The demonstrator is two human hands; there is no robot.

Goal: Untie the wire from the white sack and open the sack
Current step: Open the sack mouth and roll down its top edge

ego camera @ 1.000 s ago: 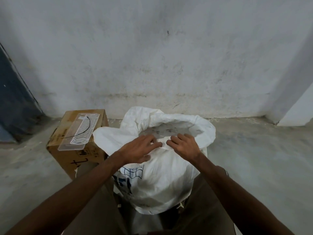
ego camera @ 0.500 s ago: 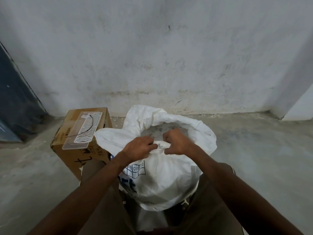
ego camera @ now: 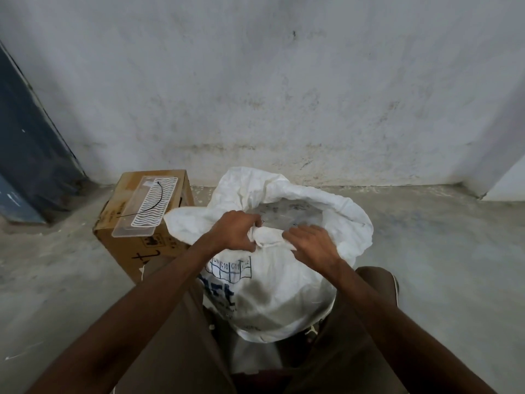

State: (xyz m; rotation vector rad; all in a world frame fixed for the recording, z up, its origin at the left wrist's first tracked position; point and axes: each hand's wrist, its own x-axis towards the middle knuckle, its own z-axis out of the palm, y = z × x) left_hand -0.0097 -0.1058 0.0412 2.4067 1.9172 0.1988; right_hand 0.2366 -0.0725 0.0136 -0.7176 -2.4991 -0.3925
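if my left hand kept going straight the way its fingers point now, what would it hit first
Probably the bunched fold of the white sack that the left hand already grips; past that, the right hand on the same fold. Depth is hard to judge here.

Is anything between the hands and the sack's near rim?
Nothing visible. Both the left hand and the right hand are already on the white sack, bunching its near rim. The cardboard box stands off to the left.
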